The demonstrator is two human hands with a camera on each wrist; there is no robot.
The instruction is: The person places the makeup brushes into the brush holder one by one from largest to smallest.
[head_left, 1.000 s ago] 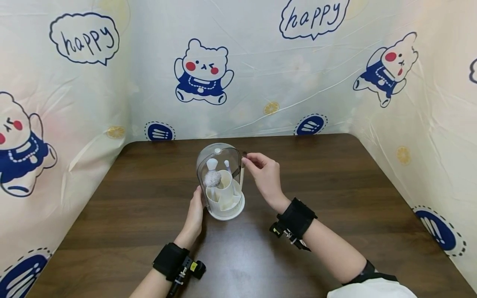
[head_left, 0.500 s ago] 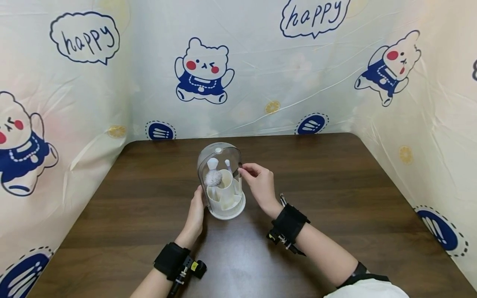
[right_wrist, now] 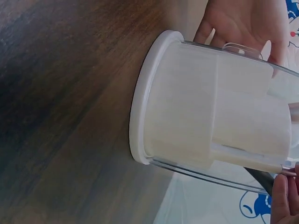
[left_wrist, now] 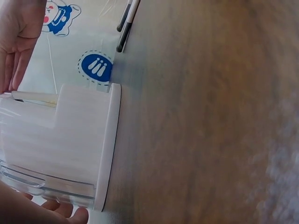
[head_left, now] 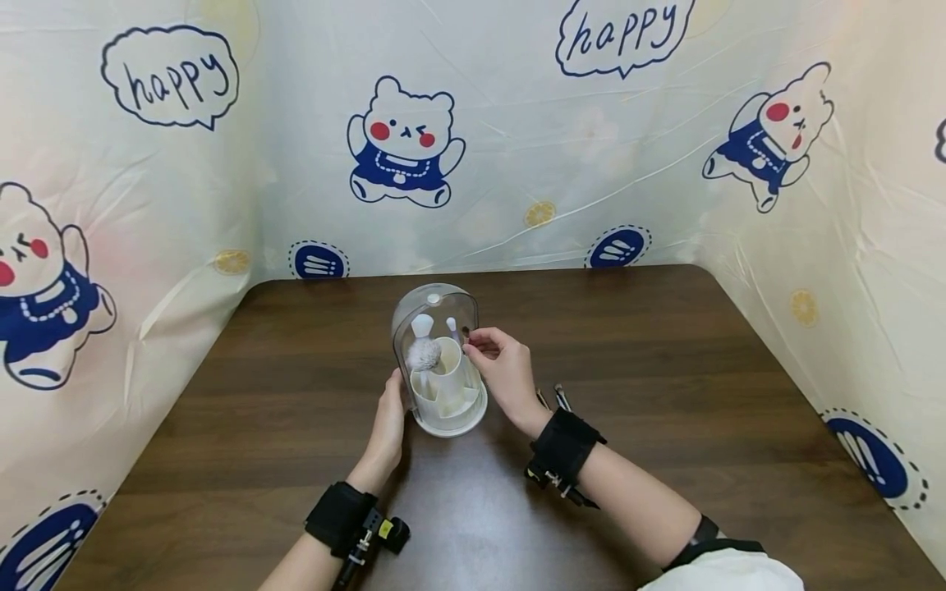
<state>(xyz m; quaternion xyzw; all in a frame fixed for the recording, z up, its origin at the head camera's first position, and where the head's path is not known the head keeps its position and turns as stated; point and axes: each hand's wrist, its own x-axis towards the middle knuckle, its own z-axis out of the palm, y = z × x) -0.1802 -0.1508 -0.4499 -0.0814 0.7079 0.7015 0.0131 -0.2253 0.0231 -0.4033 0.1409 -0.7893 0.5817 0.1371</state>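
A white makeup brush holder [head_left: 446, 410] with a smoky clear domed cover [head_left: 402, 308] stands on the table. White brushes [head_left: 422, 327] and a grey fluffy puff [head_left: 424, 355] stand inside. My left hand [head_left: 386, 423] holds the cover's left side; in the right wrist view its fingers [right_wrist: 204, 31] curve against the plastic. My right hand [head_left: 506, 369] is at the cover's open right side, pinching a slim makeup brush [left_wrist: 35, 96] with a pale handle and dark tip. In the right wrist view the brush handle [right_wrist: 261, 164] reaches down into a compartment.
Dark-tipped brushes [left_wrist: 126, 28] lie on the wooden table [head_left: 296, 345] to the right, partly hidden by my right wrist strap [head_left: 567, 447] in the head view. A printed curtain [head_left: 502, 164] encloses the table at the back and sides.
My right hand has moved left and slightly down with the brush, from outside the cover's right edge into its open side. My left hand stays on the cover.
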